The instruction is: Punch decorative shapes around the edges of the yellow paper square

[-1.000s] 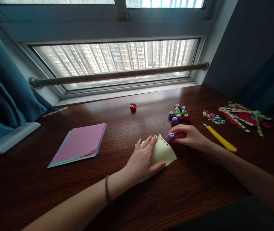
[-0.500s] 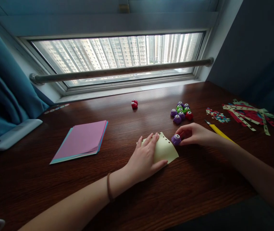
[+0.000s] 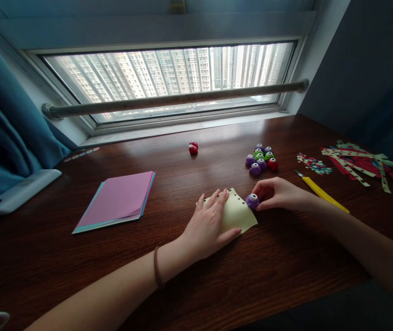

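Spread flat, my left hand (image 3: pixel 207 226) presses on a pale yellow sheet (image 3: pixel 235 215) whose far edge has a row of small star-shaped holes. Fingers of my right hand (image 3: pixel 275 194) are closed round a purple craft punch (image 3: pixel 252 201) with a white top bearing a dark star. The punch touches the right edge of the sheet, close to the last hole. How far the paper reaches into the punch is hidden.
Several punches (image 3: pixel 259 159) cluster beyond my right hand; red ones (image 3: pixel 193 147) stand farther left. Coloured paper (image 3: pixel 116 197) lies left. A yellow craft knife (image 3: pixel 323 193), paper bits (image 3: pixel 315 164) and punched strips (image 3: pixel 358 161) lie right. A white device (image 3: pixel 22 191) sits far left.
The punch in my right hand has moved very slightly left against the sheet's edge. My left hand stays in place. The view has shifted a little.
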Motion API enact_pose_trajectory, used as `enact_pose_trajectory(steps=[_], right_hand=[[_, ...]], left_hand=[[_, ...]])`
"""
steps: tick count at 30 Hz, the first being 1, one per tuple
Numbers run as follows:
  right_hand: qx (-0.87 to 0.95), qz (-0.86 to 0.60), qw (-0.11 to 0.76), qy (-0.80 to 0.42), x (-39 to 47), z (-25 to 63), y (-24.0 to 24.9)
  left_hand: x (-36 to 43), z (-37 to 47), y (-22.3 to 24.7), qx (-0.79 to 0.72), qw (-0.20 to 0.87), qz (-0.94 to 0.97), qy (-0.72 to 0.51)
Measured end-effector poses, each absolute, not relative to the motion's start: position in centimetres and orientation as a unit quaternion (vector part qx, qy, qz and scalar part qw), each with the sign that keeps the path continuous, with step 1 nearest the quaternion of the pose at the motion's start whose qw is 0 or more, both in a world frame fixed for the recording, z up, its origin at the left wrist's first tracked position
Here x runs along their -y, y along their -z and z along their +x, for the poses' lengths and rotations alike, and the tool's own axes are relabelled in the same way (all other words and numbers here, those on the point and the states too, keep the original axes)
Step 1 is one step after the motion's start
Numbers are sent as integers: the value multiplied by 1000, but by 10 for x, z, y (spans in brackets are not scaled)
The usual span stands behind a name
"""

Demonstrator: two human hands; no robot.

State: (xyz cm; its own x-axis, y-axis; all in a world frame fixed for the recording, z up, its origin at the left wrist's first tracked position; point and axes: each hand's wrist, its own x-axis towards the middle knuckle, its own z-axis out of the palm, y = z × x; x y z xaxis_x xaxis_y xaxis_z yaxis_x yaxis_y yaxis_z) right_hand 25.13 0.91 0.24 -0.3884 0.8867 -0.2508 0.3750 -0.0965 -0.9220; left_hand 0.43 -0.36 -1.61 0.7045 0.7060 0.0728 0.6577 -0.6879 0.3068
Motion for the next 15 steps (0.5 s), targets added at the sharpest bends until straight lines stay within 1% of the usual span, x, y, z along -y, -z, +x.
enact_pose_trajectory(steps=[8, 15], right_hand=[[655, -494, 235, -522, -7, 249, 0], [726, -490, 220, -430, -5, 249, -2]], left_hand=[[4, 4, 17, -384, 115, 912, -91], [5, 4, 19, -390, 104, 910, -96]])
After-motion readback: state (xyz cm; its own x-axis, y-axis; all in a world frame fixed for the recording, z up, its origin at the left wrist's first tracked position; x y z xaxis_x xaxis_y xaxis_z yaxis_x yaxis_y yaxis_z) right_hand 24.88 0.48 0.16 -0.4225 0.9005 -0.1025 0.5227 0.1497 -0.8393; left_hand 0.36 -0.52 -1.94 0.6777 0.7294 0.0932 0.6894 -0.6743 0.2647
